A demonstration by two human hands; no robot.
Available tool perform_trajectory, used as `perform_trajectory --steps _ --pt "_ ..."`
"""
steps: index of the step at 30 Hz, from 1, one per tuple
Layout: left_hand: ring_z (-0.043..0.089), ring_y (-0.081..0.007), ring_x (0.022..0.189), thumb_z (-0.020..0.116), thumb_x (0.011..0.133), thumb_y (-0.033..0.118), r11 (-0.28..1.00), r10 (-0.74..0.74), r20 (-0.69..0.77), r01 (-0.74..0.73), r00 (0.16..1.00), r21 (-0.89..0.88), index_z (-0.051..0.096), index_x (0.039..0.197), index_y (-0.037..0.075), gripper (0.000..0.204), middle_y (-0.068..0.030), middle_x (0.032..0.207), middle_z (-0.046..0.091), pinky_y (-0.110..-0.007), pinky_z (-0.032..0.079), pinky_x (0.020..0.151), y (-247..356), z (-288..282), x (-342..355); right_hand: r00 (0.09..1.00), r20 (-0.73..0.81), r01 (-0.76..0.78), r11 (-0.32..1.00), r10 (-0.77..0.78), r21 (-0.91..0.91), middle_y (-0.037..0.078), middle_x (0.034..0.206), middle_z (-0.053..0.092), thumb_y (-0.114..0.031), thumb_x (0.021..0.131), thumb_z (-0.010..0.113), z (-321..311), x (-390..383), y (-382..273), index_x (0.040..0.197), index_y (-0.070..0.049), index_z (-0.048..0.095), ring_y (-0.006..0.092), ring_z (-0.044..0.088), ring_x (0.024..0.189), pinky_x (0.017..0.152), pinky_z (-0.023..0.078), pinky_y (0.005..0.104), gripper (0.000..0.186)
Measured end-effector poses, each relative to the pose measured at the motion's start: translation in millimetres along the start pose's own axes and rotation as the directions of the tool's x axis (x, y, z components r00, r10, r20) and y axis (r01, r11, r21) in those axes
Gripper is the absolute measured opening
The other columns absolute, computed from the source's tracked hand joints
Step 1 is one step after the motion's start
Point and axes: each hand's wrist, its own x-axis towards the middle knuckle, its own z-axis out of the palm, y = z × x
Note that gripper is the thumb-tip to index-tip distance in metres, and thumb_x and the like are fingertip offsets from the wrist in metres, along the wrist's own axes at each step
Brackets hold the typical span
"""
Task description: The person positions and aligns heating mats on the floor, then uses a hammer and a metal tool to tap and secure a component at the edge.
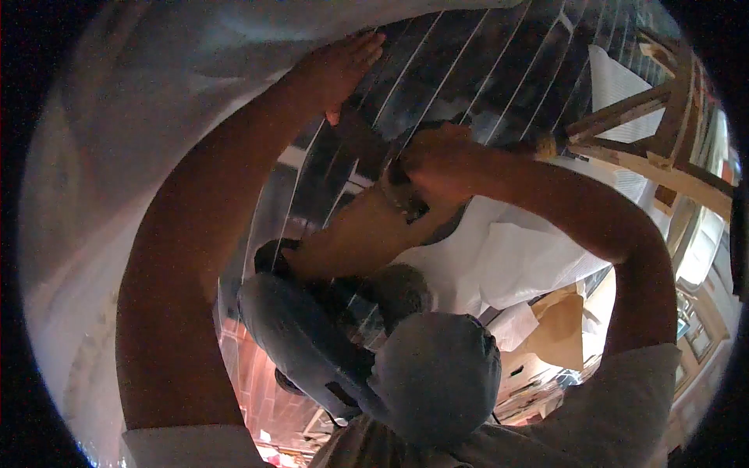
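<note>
Hands work against a dark glass pane (484, 70) crossed by thin white lines in the upper centre of the frame. Left hand (337, 69) lies open and flat at the edge where white sheeting (156, 101) meets the pane, fingers stretched toward the upper right. Right hand (437, 160), at centre, is closed around a small dark tool (402, 191) pressed to the glass; what kind of tool cannot be told. Wooden ladder (655, 132) stands at the upper right, crumpled white paper (499, 257) below it.
</note>
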Motion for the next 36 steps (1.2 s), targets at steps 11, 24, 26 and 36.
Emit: perform_trajectory --steps 11,24,26,36 --pt "0.013 -0.0312 0.149 0.093 0.037 0.041 0.989 0.066 0.040 -0.071 0.997 0.130 0.025 0.149 -0.006 0.139 -0.0211 0.160 0.013 -0.037 0.013 0.122 -0.3 -8.2 5.7 0.842 0.009 -0.527 0.820 0.539 0.224 0.018 0.088 0.070 -0.032 0.083 0.066 65.5 1.2 26.7 0.103 -0.002 0.066 0.0357 0.069 0.079 0.068 0.056 0.0457 0.035" --pt "0.016 -0.0296 0.149 0.092 0.040 0.043 0.998 0.055 -0.059 -0.054 0.997 0.024 0.027 0.149 -0.003 0.135 -0.0182 0.160 0.016 -0.037 0.012 0.123 3.3 1.1 8.9 0.866 -0.244 -0.287 0.834 0.436 0.470 0.017 0.087 0.068 -0.021 0.075 0.071 40.6 0.3 17.2 0.101 -0.006 0.063 0.0328 0.067 0.081 0.069 0.053 0.0399 0.031" --pt "0.016 -0.0283 0.149 0.091 0.043 0.043 0.992 0.023 0.051 -0.017 0.998 -0.122 0.026 0.149 -0.003 0.133 -0.0167 0.161 0.016 -0.036 0.012 0.123 -1.3 -6.8 10.6 0.954 -0.301 0.085 0.967 -0.010 0.239 0.018 0.087 0.067 -0.022 0.077 0.071 29.5 6.5 11.3 0.102 -0.005 0.063 0.0346 0.067 0.078 0.066 0.054 0.0410 0.031" --pt "0.015 -0.0273 0.149 0.090 0.052 0.038 0.996 0.024 -0.014 -0.023 1.000 0.081 0.024 0.150 -0.002 0.124 -0.0139 0.161 0.018 -0.034 0.014 0.122 7.4 -10.6 9.0 0.799 -0.449 -0.305 0.913 0.400 0.270 0.014 0.090 0.069 -0.020 0.076 0.067 60.8 -10.8 23.0 0.111 -0.007 0.064 0.0316 0.068 0.087 0.076 0.054 0.0446 0.037"
